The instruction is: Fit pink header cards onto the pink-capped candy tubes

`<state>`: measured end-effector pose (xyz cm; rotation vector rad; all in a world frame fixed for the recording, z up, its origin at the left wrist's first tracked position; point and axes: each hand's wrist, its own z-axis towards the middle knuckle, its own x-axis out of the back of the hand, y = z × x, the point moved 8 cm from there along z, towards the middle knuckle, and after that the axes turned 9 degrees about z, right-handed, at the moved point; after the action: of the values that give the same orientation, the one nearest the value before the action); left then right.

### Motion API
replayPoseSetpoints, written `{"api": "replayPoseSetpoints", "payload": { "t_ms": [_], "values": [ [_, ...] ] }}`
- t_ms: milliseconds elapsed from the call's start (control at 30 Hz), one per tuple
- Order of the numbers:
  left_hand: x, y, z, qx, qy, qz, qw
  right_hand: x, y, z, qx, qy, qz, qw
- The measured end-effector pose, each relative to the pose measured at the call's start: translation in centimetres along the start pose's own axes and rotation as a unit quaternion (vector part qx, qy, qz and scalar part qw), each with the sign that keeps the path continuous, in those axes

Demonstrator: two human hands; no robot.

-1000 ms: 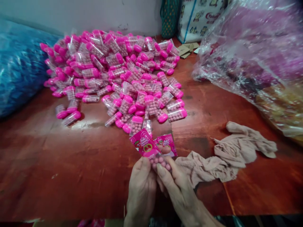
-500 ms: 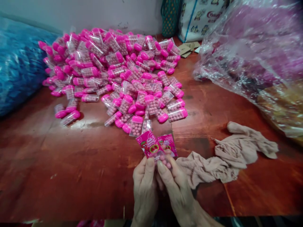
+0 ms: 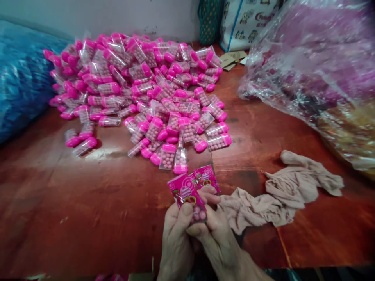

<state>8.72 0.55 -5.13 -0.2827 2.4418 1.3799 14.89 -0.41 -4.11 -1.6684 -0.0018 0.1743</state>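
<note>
In front of me, my left hand (image 3: 176, 238) and my right hand (image 3: 219, 244) are both closed on a small clear candy container (image 3: 199, 214) with pink balls inside. A pink printed label (image 3: 185, 189) with a strawberry picture covers its upper part, and my left thumb presses near its lower edge. My right thumb is at the container's bottom end. More pink printed labels (image 3: 208, 177) stick up behind, by my right fingers; how they are held is partly hidden. Just beyond lies a pink-capped candy container (image 3: 180, 160) at the near edge of the heap.
A large heap of pink-capped candy containers (image 3: 137, 86) covers the far part of the wooden table (image 3: 102, 207). To the right lie a crumpled beige cloth (image 3: 295, 183) and a big clear plastic bag (image 3: 307, 78). A blue plastic sack (image 3: 23, 78) stands at the left.
The held container and its label have come lower and turned more upright. My right thumb has slid down to the container's bottom end, and my right fingers show more behind the label.
</note>
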Motion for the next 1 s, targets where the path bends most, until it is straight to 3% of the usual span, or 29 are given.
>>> {"api": "replayPoseSetpoints", "payload": {
  "t_ms": [133, 367, 467, 667, 1000],
  "values": [
    [0.1, -0.6, -0.1, 0.017, -0.010, 0.012, 1.000, 0.3, -0.2, 0.2, 0.004, 0.010, -0.002, 1.000],
    [0.5, -1.1, -0.1, 0.032, 0.002, 0.014, 0.999, 0.0, 1.1, 0.1, -0.107, 0.003, 0.100, 0.989],
    [0.6, -1.3, -0.1, 0.039, 0.015, 0.006, 0.999, -0.2, 1.1, 0.1, -0.109, -0.013, 0.111, 0.988],
    [0.4, -1.3, -0.1, 0.032, -0.012, 0.012, 0.999, -0.3, 1.2, -0.1, -0.137, 0.005, 0.123, 0.983],
    [0.5, -1.6, -0.2, 0.026, -0.021, 0.021, 0.999, -1.0, 2.6, -0.4, -0.158, -0.030, 0.131, 0.978]
  ]
}}
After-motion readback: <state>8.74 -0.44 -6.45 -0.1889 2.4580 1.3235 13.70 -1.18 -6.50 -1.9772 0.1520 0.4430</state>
